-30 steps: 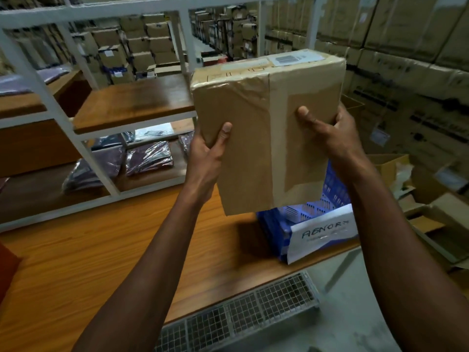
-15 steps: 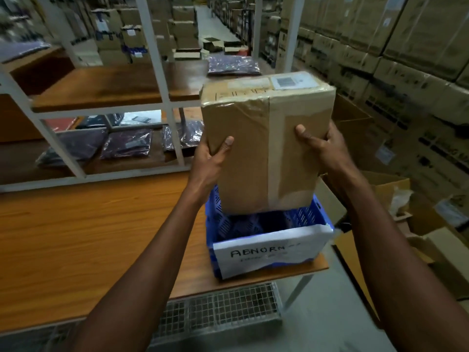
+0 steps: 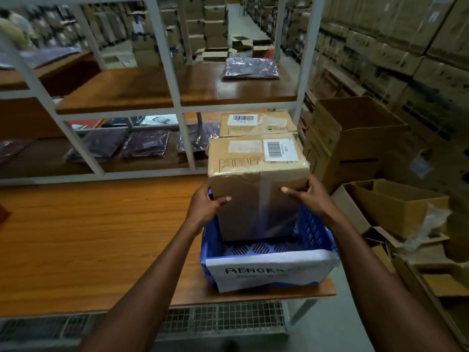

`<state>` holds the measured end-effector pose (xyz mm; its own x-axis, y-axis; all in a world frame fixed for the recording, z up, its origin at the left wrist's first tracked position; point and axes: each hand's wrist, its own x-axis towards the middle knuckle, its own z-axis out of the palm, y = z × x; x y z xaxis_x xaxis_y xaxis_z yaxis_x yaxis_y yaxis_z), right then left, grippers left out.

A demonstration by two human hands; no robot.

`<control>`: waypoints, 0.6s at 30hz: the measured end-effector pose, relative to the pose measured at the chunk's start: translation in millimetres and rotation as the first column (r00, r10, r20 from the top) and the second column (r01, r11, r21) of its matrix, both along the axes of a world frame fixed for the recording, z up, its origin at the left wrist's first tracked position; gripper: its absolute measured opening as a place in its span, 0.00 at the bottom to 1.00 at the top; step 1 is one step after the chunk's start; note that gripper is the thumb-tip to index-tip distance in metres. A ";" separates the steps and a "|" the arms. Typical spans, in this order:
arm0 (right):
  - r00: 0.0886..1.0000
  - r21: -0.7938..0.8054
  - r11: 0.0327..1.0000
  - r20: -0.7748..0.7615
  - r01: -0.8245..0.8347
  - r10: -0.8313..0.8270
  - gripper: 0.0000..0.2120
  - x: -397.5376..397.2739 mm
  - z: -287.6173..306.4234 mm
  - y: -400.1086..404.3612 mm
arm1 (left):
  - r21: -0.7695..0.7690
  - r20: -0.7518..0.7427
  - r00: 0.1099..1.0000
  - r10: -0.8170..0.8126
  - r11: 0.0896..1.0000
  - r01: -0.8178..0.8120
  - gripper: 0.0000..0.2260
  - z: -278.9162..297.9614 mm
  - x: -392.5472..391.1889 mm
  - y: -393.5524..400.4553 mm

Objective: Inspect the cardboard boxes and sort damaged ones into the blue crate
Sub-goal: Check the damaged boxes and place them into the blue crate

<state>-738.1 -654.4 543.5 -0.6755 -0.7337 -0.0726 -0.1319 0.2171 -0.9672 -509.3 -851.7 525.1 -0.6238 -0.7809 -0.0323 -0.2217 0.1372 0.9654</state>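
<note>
A taped cardboard box (image 3: 256,184) is gripped between both hands and is held upright with its lower part inside the blue crate (image 3: 314,232); whether its base touches the perforated crate floor cannot be told. The left hand (image 3: 206,208) is pressed against the box's left side, thumb laid across the front face, and the right hand (image 3: 305,196) is clamped on the right side, thumb likewise on the front. A barcode label (image 3: 278,149) is seen on the box's top face. The crate is set at the right end of the wooden table (image 3: 88,237), near its front edge, and a white paper sign (image 3: 269,271) lettered "ABNORM…" is hung over its near wall. Just behind the held box, a second cardboard box (image 3: 256,123) with its own barcode is seen, next to the white shelf frame (image 3: 162,59). Open cartons (image 3: 396,207) are seen beside the table to the right.
</note>
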 end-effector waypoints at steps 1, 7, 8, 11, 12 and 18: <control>1.000 0.010 1.000 -0.003 0.007 -0.007 0.35 0.1 0.8 -0.2 | 0.001 0.012 1.000 0.002 1.000 -0.002 0.24 -3.2 -1.7 -0.6; 0.999 0.043 0.998 -0.028 0.044 -0.043 0.37 2.9 3.3 4.0 | 0.004 0.016 1.000 0.000 1.000 0.000 0.24 -2.8 -7.4 -3.4; 0.998 0.041 0.998 -0.035 0.053 -0.051 0.36 3.5 2.4 5.8 | 0.008 0.013 1.000 -0.005 1.000 0.005 0.24 -3.6 -7.5 -1.1; 0.996 0.046 0.996 -0.047 0.074 -0.072 0.35 3.8 -2.2 13.4 | 0.014 0.002 1.000 -0.015 1.000 0.015 0.27 -7.1 -8.7 7.3; 0.996 0.049 0.995 -0.048 0.082 -0.080 0.35 3.4 -4.0 16.3 | 0.015 0.001 1.000 -0.017 1.000 0.017 0.27 -9.0 -10.2 9.3; 0.995 0.053 0.995 -0.053 0.085 -0.082 0.36 5.3 -5.5 20.8 | -0.015 0.027 0.999 -0.039 0.999 0.039 0.32 -11.7 -16.1 14.1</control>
